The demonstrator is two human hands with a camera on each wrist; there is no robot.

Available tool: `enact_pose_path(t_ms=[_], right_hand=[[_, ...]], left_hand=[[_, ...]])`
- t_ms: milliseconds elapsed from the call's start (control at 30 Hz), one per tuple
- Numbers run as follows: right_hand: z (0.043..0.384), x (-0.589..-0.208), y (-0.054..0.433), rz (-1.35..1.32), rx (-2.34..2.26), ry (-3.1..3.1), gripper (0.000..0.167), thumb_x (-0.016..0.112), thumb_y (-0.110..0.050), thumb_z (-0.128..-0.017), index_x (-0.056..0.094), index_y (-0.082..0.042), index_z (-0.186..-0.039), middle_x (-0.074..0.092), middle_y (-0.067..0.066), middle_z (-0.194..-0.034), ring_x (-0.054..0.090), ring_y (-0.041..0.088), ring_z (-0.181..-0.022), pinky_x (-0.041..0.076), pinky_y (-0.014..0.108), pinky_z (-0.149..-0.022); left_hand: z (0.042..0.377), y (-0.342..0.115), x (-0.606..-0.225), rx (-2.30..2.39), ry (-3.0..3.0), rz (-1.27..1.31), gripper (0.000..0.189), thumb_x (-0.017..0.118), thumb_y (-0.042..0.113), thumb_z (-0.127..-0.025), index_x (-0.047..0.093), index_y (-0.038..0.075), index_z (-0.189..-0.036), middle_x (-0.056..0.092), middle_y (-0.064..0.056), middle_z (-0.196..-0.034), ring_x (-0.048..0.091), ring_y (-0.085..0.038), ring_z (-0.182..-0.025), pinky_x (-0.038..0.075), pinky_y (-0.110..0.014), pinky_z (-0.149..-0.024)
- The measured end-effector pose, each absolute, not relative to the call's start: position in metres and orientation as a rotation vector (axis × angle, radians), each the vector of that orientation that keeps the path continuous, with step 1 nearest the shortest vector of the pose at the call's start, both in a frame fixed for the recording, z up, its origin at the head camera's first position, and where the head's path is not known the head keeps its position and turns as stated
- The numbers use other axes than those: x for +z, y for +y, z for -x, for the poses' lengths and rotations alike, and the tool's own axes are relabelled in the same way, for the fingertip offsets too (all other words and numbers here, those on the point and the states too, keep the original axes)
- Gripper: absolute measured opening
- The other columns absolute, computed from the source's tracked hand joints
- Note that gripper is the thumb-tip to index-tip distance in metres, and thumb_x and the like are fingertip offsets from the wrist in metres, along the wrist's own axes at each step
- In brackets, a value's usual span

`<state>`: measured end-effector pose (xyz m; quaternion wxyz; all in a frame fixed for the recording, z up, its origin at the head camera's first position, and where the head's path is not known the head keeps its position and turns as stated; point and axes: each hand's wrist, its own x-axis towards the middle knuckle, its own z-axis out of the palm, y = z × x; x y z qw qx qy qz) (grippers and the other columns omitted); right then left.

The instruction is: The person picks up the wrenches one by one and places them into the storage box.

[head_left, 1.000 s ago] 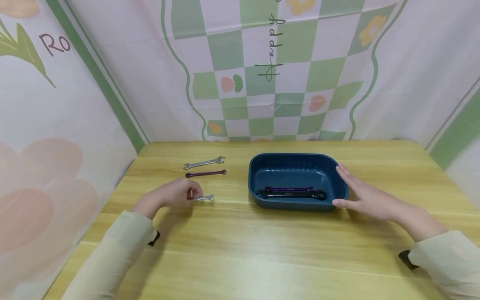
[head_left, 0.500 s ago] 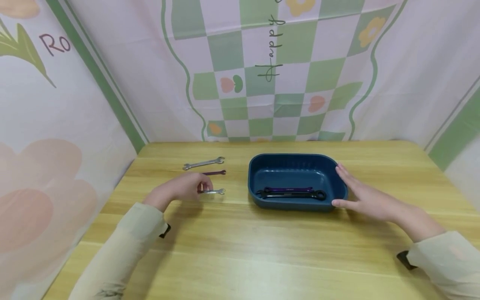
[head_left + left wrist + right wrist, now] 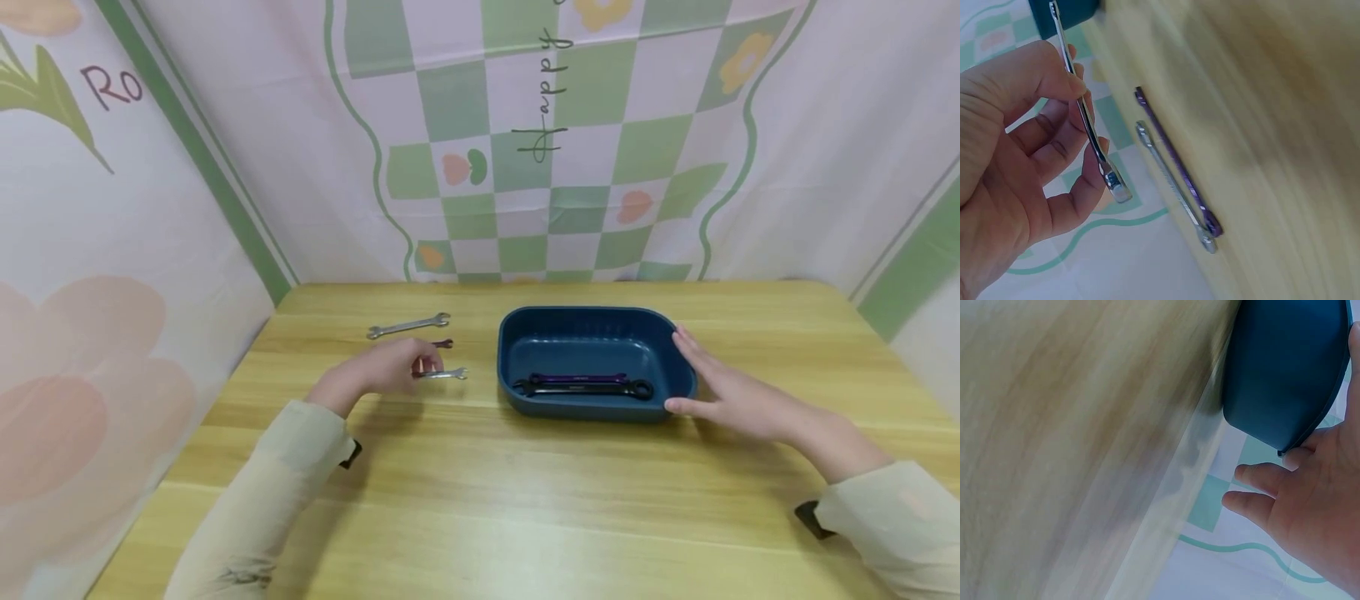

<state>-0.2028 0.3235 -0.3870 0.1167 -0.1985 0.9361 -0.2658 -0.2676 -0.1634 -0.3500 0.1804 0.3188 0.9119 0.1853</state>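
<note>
White cloth (image 3: 847,108) printed with green checks forms the backdrop. Against it we find the wood-grain table (image 3: 525,508), serving as the work surface. On the table we locate the dark blue bin (image 3: 592,411), upright and right of centre. We observe the right hand (image 3: 742,402) spread wide, its thumb and fingertips touching the right end of the bin. We observe the left hand (image 3: 390,365) pinching the small silver wrench (image 3: 1089,125), raised off the table, outside the bin and to its left. Inside the bin, we note the black wrench (image 3: 585,388) along the near wall; a purple wrench (image 3: 573,378) lies just beside it. Beyond the left hand, we note the larger silver wrench (image 3: 408,326) and a second purple wrench (image 3: 1179,164), side by side on the table
</note>
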Motion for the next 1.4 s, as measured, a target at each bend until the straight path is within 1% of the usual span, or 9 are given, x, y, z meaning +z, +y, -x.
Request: enact_pose_path(t_ms=[233, 333, 500, 767, 1100, 1233, 1367, 1400], right_hand=[[0.200, -0.386, 0.325, 0.575, -0.792, 2.737, 0.103, 0.066, -0.039, -0.101, -0.011, -0.011, -0.164, -0.019, 0.015, -0.168, 0.010, 0.061, -0.144, 0.019, 0.078, -0.107], [0.200, -0.386, 0.325, 0.573, -0.787, 2.741, 0.103, 0.065, -0.039, -0.101, -0.011, -0.012, -0.164, -0.019, 0.014, -0.168, 0.010, 0.062, -0.144, 0.020, 0.078, -0.106], [0.199, -0.385, 0.326, 0.572, -0.779, 2.750, 0.103, 0.065, -0.039, -0.101, -0.011, -0.012, -0.164, -0.019, 0.013, -0.168, 0.011, 0.061, -0.144, 0.020, 0.078, -0.106], [0.199, -0.385, 0.326, 0.576, -0.794, 2.750, 0.103, 0.066, -0.040, -0.101, -0.010, -0.012, -0.164, -0.018, 0.013, -0.168, 0.011, 0.061, -0.145, 0.020, 0.078, -0.107], [0.199, -0.383, 0.321, 0.584, -0.785, 2.748, 0.102, 0.066, -0.040, -0.100, -0.008, -0.009, -0.164, -0.015, 0.016, -0.168, 0.012, 0.060, -0.145, 0.020, 0.076, -0.108], [0.199, -0.384, 0.320, 0.596, -0.788, 2.741, 0.103, 0.066, -0.040, -0.100, -0.007, -0.007, -0.164, -0.016, 0.018, -0.168, 0.011, 0.061, -0.144, 0.019, 0.076, -0.108], [0.199, -0.385, 0.321, 0.580, -0.778, 2.745, 0.103, 0.066, -0.041, -0.100, -0.008, -0.009, -0.164, -0.016, 0.017, -0.168, 0.012, 0.061, -0.145, 0.020, 0.076, -0.108], [0.199, -0.385, 0.321, 0.576, -0.775, 2.747, 0.102, 0.065, -0.041, -0.101, -0.009, -0.010, -0.164, -0.016, 0.016, -0.168, 0.012, 0.061, -0.145, 0.020, 0.076, -0.108]], left_hand=[[0.275, -0.151, -0.341, 0.519, 2.601, -0.916, 0.039, 0.060, -0.016, -0.082, 0.072, 0.003, -0.114, 0.069, -0.011, -0.103, 0.060, -0.020, -0.090, 0.053, -0.034, -0.079], [0.278, -0.146, -0.340, 0.527, 2.604, -0.928, 0.039, 0.060, -0.016, -0.082, 0.072, 0.002, -0.114, 0.069, -0.013, -0.104, 0.059, -0.021, -0.089, 0.052, -0.034, -0.078], [0.281, -0.138, -0.338, 0.525, 2.604, -0.947, 0.036, 0.063, -0.015, -0.082, 0.072, 0.002, -0.112, 0.068, -0.013, -0.102, 0.058, -0.021, -0.088, 0.051, -0.034, -0.078], [0.280, -0.125, -0.332, 0.533, 2.582, -0.948, 0.037, 0.063, -0.015, -0.084, 0.071, 0.002, -0.115, 0.068, -0.015, -0.107, 0.057, -0.021, -0.090, 0.051, -0.034, -0.079], [0.282, -0.110, -0.327, 0.550, 2.555, -0.980, 0.038, 0.063, -0.016, -0.084, 0.072, 0.003, -0.115, 0.069, -0.014, -0.108, 0.058, -0.022, -0.090, 0.053, -0.033, -0.079], [0.285, -0.103, -0.325, 0.562, 2.560, -1.022, 0.038, 0.063, -0.016, -0.083, 0.072, 0.005, -0.113, 0.069, -0.011, -0.105, 0.059, -0.021, -0.090, 0.053, -0.031, -0.079], [0.285, -0.095, -0.320, 0.553, 2.579, -1.070, 0.036, 0.063, -0.015, -0.084, 0.072, 0.006, -0.112, 0.068, -0.006, -0.103, 0.059, -0.021, -0.092, 0.053, -0.031, -0.080], [0.286, -0.093, -0.319, 0.547, 2.580, -1.080, 0.036, 0.063, -0.015, -0.084, 0.072, 0.005, -0.113, 0.068, -0.007, -0.104, 0.059, -0.021, -0.092, 0.053, -0.031, -0.080]])
